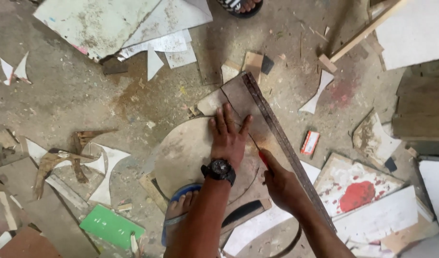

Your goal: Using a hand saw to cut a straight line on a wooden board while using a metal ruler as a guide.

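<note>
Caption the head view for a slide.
Left hand flat on a round board; right hand marks it with a red pencil beside a metal ruler.

A round brown board (181, 155), dusty and scuffed, lies flat on the floor at centre. A flat brown sheet (238, 98) overlaps its edge at 1 o'clock, reaching up toward 12. A long dark metal ruler (286, 145) lies on the sheet's right edge, slanting from 11 o'clock down to 5. A red-handled tool (263, 157), mostly hidden in a fist, points its thin tip toward 11 o'clock, just left of the ruler.
</note>
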